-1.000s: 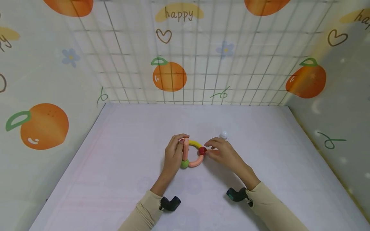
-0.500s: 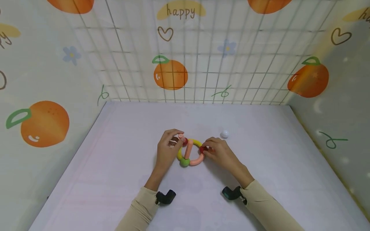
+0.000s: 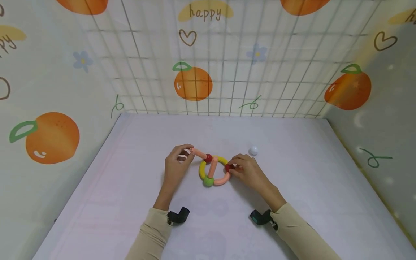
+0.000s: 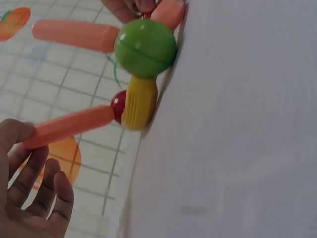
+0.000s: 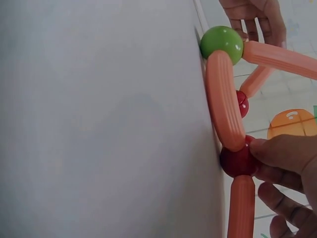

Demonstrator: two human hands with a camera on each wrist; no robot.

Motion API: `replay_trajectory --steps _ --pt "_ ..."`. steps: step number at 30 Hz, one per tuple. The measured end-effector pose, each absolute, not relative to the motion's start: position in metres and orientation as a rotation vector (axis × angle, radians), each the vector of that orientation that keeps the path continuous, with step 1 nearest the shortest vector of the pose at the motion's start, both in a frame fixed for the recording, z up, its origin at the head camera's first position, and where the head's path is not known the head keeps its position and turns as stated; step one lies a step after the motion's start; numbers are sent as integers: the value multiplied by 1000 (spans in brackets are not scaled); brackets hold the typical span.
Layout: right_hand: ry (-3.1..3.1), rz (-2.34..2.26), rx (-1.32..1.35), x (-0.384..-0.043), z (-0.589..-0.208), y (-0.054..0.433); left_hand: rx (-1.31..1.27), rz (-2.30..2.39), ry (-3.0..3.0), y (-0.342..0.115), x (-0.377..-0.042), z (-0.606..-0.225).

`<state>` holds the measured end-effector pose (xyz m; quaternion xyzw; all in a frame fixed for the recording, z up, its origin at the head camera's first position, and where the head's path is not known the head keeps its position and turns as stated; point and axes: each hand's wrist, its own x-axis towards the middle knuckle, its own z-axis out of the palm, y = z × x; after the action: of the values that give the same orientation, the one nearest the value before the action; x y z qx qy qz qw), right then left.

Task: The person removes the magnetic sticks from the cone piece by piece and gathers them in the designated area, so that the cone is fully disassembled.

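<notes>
Ring [image 3: 222, 180] lies between left hand [image 3: 176, 161], pinching pink rod [image 3: 199, 153], and right hand [image 3: 247, 168], gripping ball [image 5: 235, 161].

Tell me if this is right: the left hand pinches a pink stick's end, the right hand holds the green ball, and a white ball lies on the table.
One thing is wrong: the right hand holds a red ball, not the green ball, as the right wrist view shows. The rest stands.
</notes>
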<state>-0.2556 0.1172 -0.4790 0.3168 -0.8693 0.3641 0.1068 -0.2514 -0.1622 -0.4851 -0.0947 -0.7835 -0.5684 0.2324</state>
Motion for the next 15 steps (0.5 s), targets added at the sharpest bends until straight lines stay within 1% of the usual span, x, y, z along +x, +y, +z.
replay_trajectory --steps 6,15 --pt "-2559 1072 936 -256 -481 116 -188 -1566 -2261 -180 -250 -485" --pt "-2651 1058 874 -255 -477 116 -185 -1501 -2369 -199 -256 -492"
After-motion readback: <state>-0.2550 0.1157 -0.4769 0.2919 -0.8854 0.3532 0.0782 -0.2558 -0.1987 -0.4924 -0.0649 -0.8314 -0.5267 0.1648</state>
